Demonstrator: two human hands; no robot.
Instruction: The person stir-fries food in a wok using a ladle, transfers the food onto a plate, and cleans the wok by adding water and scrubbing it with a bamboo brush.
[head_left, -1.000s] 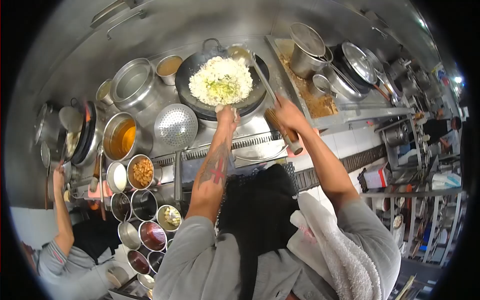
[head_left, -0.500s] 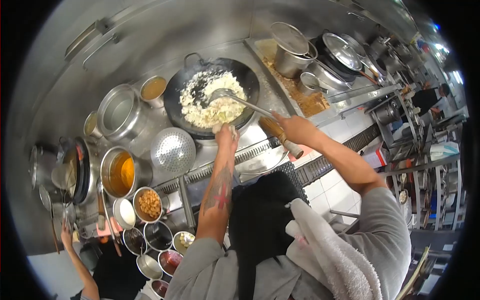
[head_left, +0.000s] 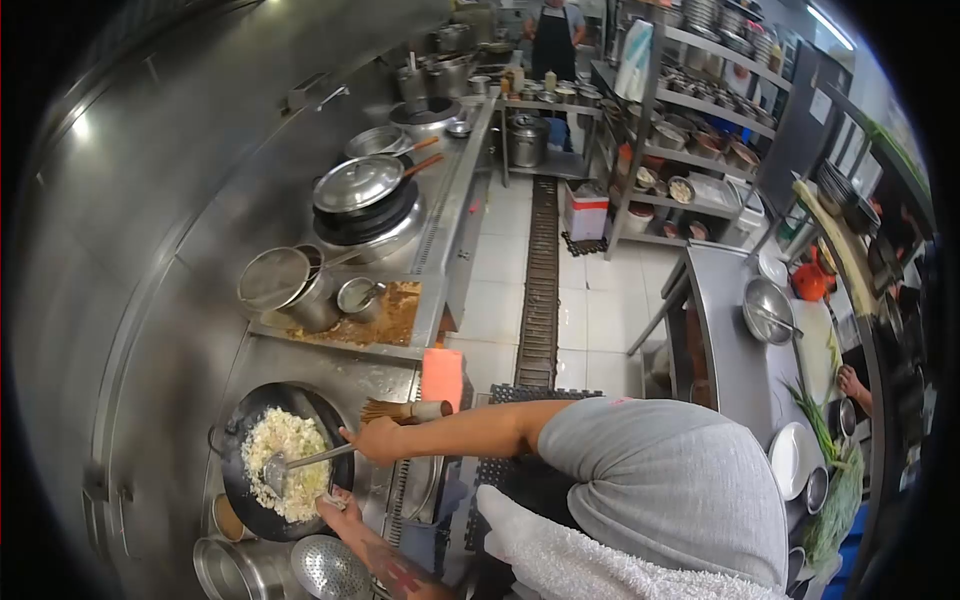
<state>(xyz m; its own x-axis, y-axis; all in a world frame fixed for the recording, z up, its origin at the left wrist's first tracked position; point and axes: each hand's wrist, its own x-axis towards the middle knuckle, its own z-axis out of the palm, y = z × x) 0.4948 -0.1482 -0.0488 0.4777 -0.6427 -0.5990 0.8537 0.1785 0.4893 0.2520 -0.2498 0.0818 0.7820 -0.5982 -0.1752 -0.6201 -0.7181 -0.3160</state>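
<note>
A dark wok (head_left: 240,490) on the stove holds white, grainy food (head_left: 300,440) with some yellow-green bits. My left hand (head_left: 340,508) is closed on a pale cloth (head_left: 333,501) at the wok's near rim. In my right hand (head_left: 378,440) is the handle of a metal ladle (head_left: 318,457), whose bowl rests in the food. A bamboo brush (head_left: 425,409) lies just beyond my right hand. The perforated skimmer (head_left: 328,568) is beside my left forearm.
Lidded pans (head_left: 358,185), a strainer on a pot (head_left: 275,278) and a small pot (head_left: 358,298) stand farther along the stove. A steel table (head_left: 725,300) with bowls and greens is at right. A person (head_left: 553,40) stands at the back; another person's hand (head_left: 855,388) shows at right.
The view has swung right, bringing the aisle, shelves and steel table into sight. The ladle has moved from the wok's far rim into the food. Both hands keep their holds.
</note>
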